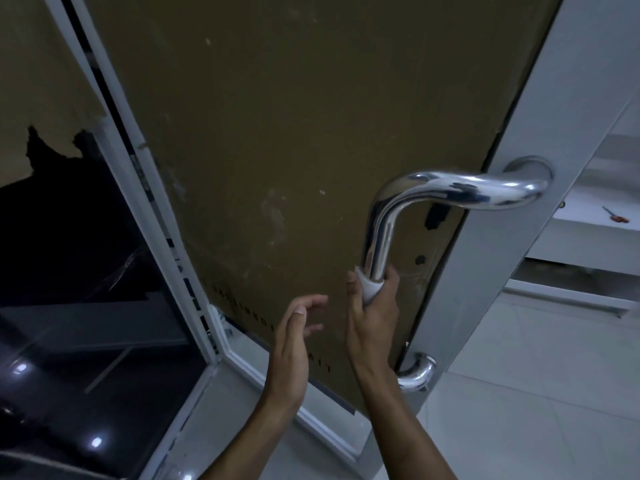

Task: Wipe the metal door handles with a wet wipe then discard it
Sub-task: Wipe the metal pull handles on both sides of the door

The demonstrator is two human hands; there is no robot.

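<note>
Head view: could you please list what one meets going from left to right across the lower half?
Dark glass → white frame → left hand → right hand holding the wipe → tiled floor.

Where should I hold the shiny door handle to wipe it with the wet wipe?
Hold the long straight part of the door handle, coming from the open side away from the brown door panel. That bar is round and stands off the door, so fingers can curl right round it. The right hand does this now, with the wet wipe wrapped round the bar. The left hand is free.
</note>
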